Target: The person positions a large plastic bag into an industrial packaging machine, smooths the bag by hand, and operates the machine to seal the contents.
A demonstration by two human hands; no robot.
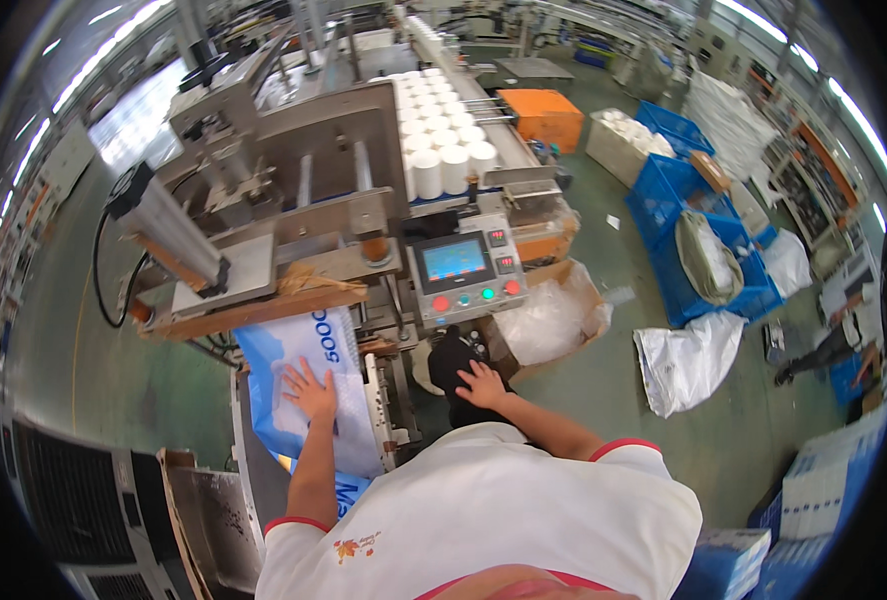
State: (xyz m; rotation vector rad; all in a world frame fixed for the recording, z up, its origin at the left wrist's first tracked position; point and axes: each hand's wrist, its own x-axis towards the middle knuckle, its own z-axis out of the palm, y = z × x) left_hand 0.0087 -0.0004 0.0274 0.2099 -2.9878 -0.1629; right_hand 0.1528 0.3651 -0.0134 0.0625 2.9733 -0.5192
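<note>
My left hand (310, 391) lies flat with spread fingers on a blue and white printed plastic package (355, 430). The package rests on the machine's infeed at my left, its far end under a wooden-edged crossbar (263, 308). My right hand (482, 386) is stretched open over my dark trouser leg (448, 362), holding nothing. Just beyond it stands the machine's control panel (458, 265), with a lit screen and red and green buttons. The right hand is apart from the panel.
White rolls (441, 135) stand in rows on the conveyor ahead. An open carton (553, 325) lined with clear plastic sits right of the panel. Blue crates (668, 205) and a white sack (688, 362) are on the floor at right. A metal cylinder (168, 230) projects at left.
</note>
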